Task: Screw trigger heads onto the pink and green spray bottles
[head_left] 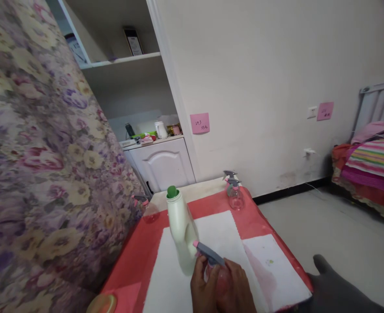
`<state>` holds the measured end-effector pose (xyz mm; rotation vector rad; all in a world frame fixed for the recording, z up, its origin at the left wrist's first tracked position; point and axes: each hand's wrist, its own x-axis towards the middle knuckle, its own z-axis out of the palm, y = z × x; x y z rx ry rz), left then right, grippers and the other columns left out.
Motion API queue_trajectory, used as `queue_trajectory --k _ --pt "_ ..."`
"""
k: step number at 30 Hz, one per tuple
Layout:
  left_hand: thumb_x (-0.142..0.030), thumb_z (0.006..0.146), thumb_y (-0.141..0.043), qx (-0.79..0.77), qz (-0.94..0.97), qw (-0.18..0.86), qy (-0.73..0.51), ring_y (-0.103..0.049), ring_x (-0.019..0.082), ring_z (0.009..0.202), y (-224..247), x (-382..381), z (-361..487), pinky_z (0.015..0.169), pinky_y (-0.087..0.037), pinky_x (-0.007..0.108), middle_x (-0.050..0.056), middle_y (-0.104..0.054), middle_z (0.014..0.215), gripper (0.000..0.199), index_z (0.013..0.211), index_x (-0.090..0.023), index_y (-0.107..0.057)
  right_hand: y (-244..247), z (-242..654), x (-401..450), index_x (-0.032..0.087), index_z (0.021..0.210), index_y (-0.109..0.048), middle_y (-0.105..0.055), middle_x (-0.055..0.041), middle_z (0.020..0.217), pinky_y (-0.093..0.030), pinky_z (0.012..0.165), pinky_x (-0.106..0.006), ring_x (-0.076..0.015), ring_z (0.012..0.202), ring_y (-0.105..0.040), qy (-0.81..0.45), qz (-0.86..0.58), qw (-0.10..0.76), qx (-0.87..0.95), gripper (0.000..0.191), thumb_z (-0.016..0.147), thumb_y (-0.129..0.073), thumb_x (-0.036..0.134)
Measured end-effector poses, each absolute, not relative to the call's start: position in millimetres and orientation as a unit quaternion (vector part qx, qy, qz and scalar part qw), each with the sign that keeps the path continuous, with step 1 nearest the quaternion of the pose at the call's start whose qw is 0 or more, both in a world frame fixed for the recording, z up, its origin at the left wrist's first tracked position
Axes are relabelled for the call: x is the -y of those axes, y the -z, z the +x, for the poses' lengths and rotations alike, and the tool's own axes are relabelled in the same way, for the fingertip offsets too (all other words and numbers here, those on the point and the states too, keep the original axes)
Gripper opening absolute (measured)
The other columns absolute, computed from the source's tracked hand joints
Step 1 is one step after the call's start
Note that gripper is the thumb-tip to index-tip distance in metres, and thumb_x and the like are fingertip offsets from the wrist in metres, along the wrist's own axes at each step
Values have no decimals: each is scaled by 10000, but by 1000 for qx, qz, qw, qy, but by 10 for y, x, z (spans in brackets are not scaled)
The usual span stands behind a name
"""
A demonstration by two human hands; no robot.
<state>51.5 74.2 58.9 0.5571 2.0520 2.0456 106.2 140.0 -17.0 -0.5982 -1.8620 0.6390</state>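
My left hand (pixel 202 282) and my right hand (pixel 240 287) are both closed around a small clear pink spray bottle with a grey trigger head (pixel 211 253). The fingers of my left hand are up at the bottle's collar, below the pink nozzle. My right hand wraps the bottle's right side, and much of its body is hidden by my fingers. Just behind and left of it stands a large pale green jug (pixel 178 221), uncapped, with a green piece (pixel 171 191) at its mouth. Beneath these lies a white sheet (pixel 161 278).
More spray bottles stand at the table's back right (pixel 236 201) and left edge (pixel 150 213). A stained paper (pixel 273 269) lies to the right on the red cover (pixel 127 261). A floral curtain (pixel 48 174) hangs at left; a dark grey shape (pixel 338 287) sits lower right.
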Motion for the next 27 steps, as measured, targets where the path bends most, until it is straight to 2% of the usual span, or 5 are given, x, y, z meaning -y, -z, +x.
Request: queue_trajectory --k 5,11,16,23,27 --pt "-365 632 -756 -679 172 87 -708 -635 276 999 -559 -749 517 922 -486 367 79 -709 992 349 910 -178 -661 216 1097 -1353 211 1147 -562 -691 -129 1053 -540 870 -507 -321 957 -656 -317 -266 507 757 345 809 -594 274" --pt "-363 659 -759 -644 221 156 -715 -658 249 901 -736 -713 501 833 -519 332 52 -710 856 294 868 -179 -664 282 1222 -1511 204 1329 -436 -595 -126 1304 -478 1044 -457 -315 1212 -575 -490 -185 406 749 764 605 -678 168" --pt "-359 704 -740 -625 271 201 -704 -661 241 936 -807 -686 529 872 -510 327 66 -731 919 280 910 -181 -675 133 1263 -1626 228 1293 -488 -630 -100 1281 -495 1028 -391 -259 1197 -604 -581 -86 350 730 596 713 -624 201" --pt "-398 663 -769 -640 227 144 -720 -665 254 949 -701 -740 586 862 -517 323 75 -742 945 314 877 -188 -674 83 1219 -1459 229 1148 -597 -687 -90 1046 -570 887 -426 -284 993 -664 -456 -206 514 697 442 715 -678 263" --pt "-457 612 -793 -610 195 122 -758 -672 250 902 -598 -795 581 832 -520 322 72 -744 902 378 850 -192 -666 139 1197 -1436 225 1113 -619 -706 -98 1032 -585 856 -401 -273 960 -685 -467 -214 517 685 329 792 -635 293"
